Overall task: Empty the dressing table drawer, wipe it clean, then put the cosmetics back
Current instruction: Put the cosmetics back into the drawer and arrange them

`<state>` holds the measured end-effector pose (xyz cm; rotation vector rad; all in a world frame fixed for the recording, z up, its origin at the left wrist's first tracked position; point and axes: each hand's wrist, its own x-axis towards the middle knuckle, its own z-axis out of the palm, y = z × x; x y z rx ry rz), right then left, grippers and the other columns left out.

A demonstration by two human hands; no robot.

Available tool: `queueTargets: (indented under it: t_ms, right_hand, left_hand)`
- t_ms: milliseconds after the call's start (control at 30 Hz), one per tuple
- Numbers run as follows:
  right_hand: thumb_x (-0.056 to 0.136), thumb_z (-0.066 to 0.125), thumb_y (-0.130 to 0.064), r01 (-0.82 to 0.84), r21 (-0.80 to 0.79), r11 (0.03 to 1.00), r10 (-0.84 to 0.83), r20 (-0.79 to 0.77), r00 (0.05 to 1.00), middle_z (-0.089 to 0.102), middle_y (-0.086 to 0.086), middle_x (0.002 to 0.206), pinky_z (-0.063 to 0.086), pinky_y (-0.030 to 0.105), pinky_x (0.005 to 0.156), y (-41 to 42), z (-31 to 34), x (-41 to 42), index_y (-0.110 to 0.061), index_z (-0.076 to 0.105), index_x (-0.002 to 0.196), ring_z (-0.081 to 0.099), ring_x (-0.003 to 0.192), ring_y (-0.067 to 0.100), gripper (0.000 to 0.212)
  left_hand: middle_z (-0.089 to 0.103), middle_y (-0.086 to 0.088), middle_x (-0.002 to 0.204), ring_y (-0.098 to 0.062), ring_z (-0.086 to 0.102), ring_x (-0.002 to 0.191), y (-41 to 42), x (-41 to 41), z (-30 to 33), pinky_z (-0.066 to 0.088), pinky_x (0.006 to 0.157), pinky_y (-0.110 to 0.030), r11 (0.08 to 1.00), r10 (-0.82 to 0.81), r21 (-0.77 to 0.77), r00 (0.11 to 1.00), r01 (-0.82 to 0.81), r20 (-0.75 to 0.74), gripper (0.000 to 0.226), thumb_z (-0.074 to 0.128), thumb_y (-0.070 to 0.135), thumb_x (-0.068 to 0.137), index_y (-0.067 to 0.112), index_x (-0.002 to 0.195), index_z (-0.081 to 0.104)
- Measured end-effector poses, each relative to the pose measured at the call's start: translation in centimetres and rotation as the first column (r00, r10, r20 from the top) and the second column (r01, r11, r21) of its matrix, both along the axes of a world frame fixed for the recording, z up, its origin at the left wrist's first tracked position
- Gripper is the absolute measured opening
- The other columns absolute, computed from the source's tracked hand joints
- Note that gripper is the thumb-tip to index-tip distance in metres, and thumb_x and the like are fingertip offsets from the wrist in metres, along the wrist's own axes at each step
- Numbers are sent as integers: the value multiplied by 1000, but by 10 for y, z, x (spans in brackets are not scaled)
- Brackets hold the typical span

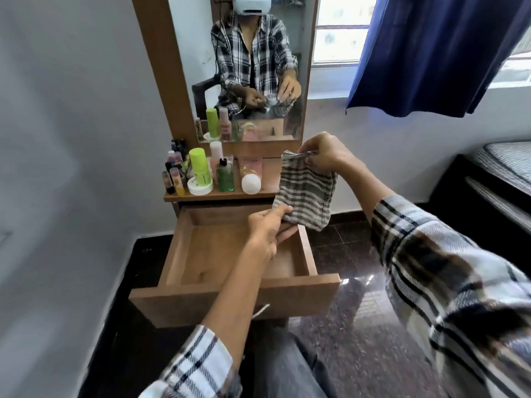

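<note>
Both hands, left hand [268,228] and right hand [324,155], pinch grey striped cloth [304,193] mid-frame; slipping, it drops into open wooden drawer [230,294].

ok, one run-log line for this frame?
phase: pre-wipe | drawer: open, empty | cloth: held over drawer | left hand: grips lower edge | right hand: pinches top edge | cosmetics: on tabletop

a: the left hand [265,231] covers part of the drawer [201,254] floor, and the cloth [306,191] hides its back right corner.

b: labels on the cosmetics [201,173] are too small to read; the bed [500,168] runs off the right edge.
</note>
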<state>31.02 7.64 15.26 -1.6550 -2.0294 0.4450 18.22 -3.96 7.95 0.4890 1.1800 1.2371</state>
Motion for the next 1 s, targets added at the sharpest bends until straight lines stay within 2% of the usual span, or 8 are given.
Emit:
queueTargets:
  t_ms: [233,400,567,700,767,833,900,1000]
  right_hand:
    - [86,56,-7,-28,63,998,17,175,984,64,10,116,51,37,88,85,-25,-17,-24,73,100,61,100,28,27]
    - [88,50,-10,-90,115,989,49,317,947,63,15,114,49,38,85,129,-54,-41,-16,66,109,61,101,36,28]
    - [83,55,-10,-144,255,956,20,434,901,66,9,109,47,36,83,146,-75,-43,-18,69,104,61,101,31,26]
    - [84,53,-4,-24,398,917,-26,119,993,63,2,121,46,36,90,127,-92,-31,-16,69,110,59,107,27,34]
    - [88,50,-7,22,363,932,-40,43,998,59,-1,129,47,34,93,109,-101,-23,-17,65,118,57,115,22,35]
    - [93,48,-14,-34,233,972,9,106,994,45,1,145,41,35,103,93,-114,-13,-17,52,133,44,131,19,40]
    - [96,45,-16,-138,37,990,128,207,970,24,6,156,27,36,115,82,-124,-6,-15,31,146,23,144,20,52]
    - [99,36,-16,-207,-68,976,218,349,912,5,11,159,7,31,118,84,-136,-5,-12,10,151,3,147,21,59]
  left_hand:
    - [65,-5,76,-14,65,69,77,4,-15,55,53,-22,992,127,20,964,-125,-234,10,70,6,81,8,77,61]
    - [70,-12,71,-27,69,69,116,4,-36,59,66,-39,979,197,98,727,-176,-658,20,74,21,76,11,62,64]
    - [64,-8,105,-27,62,98,126,11,-39,46,69,-33,989,143,132,231,-59,-962,33,68,31,81,12,106,59]
    - [47,-7,121,-25,49,109,126,25,-36,50,72,-35,983,184,181,-158,32,-970,41,64,17,85,18,122,47]
    - [49,-12,127,-28,46,116,133,28,-36,46,90,-38,950,293,261,-199,172,-935,41,57,8,87,13,126,48]
    - [40,-14,143,-28,34,133,145,28,-38,26,113,-38,925,267,198,-183,324,-946,48,44,5,91,8,138,37]
    - [24,-12,153,-23,16,144,158,25,-41,9,118,-34,918,133,54,-178,393,-975,56,39,6,93,6,146,21]
    - [12,-11,157,-19,6,146,177,16,-49,5,119,-33,872,-35,-145,-236,468,-971,61,35,11,94,4,148,9]
